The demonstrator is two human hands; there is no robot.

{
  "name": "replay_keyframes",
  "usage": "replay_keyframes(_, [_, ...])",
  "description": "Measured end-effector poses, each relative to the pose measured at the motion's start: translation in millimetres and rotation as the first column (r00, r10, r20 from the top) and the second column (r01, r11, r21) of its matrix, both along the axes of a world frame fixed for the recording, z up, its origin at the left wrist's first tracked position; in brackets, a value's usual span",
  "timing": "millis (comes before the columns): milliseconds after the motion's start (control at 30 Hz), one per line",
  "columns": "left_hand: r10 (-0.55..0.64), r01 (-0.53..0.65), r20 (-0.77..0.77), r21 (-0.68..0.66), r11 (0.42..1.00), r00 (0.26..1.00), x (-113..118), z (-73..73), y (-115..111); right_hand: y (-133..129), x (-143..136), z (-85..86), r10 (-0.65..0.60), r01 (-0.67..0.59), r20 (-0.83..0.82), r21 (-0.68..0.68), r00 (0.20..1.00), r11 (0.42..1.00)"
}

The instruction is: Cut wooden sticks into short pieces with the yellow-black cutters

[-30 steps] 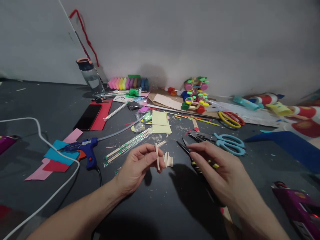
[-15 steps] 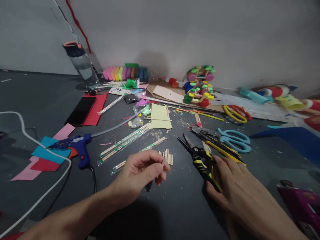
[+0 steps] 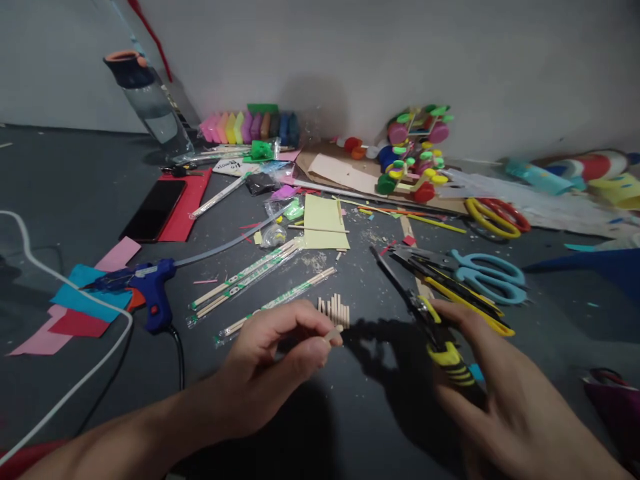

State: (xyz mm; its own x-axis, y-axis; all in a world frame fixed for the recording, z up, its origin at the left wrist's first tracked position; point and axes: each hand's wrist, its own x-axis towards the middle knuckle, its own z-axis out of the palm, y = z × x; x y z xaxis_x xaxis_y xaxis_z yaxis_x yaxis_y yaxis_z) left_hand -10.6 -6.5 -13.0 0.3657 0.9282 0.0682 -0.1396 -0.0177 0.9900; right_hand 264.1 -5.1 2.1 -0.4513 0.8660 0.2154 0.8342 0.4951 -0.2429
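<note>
My left hand [image 3: 285, 367] pinches a short piece of wooden stick [image 3: 334, 333] between thumb and fingertips, above the table. Just behind it lies a row of several cut stick pieces [image 3: 337, 312]. My right hand [image 3: 505, 387] is wrapped round the yellow-and-black handles of cutting shears [image 3: 450, 360], lifted off the table and casting a shadow. Their blades point away and to the left, apart from the stick piece. Packaged chopsticks [image 3: 275, 303] lie beyond my left hand.
A blue hot glue gun [image 3: 157, 300] with a cable lies left, near a phone [image 3: 153, 210] and a water bottle [image 3: 150, 107]. Blue-handled scissors [image 3: 493, 273] and yellow-handled pliers [image 3: 465, 300] lie right. Small colourful wheeled models [image 3: 415, 160] stand at the back.
My right hand has gripped the shears and raised them from the table, turning them on edge. My left hand still pinches the stick piece, now tilted more to the right.
</note>
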Motion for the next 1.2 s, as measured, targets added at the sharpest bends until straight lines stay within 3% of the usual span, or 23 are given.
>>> replay_keyframes(167, [0.094, -0.091, -0.062, 0.053, 0.994, 0.994, 1.4, -0.4, 3.2, 4.8, -20.5, -1.3, 0.125, -0.132, -0.108, -0.059, 0.986, 0.99])
replay_keyframes(333, [0.102, -0.091, -0.099, 0.111, 0.99, 0.99, 2.0, -2.0, 4.7, 1.9, -17.2, -16.2, 0.125, -0.137, -0.152, -0.073, 0.981, 0.988])
replay_keyframes(600, [0.084, -0.064, -0.143, 0.139, 0.988, 0.986, 5.1, -3.1, 4.3, -6.2, -12.5, -22.4, 0.114, -0.124, -0.134, -0.065, 0.984, 0.99])
replay_keyframes(800, [0.122, -0.09, -0.127, 0.233, 0.968, 0.984, 7.1, -1.9, 8.0, -9.8, -10.8, -24.8, 0.14, -0.154, -0.14, -0.094, 0.98, 0.984])
replay_keyframes(1000, [0.134, -0.107, -0.149, 0.179, 0.978, 0.98, 8.9, 1.2, 7.6, -14.9, -9.8, -27.5, 0.133, -0.141, -0.073, -0.109, 0.988, 0.984])
replay_keyframes(1200, [0.14, -0.111, -0.154, 0.184, 0.977, 0.978, 10.0, -1.0, 8.5, -13.4, -17.0, -18.3, 0.147, -0.158, -0.1, -0.106, 0.984, 0.982])
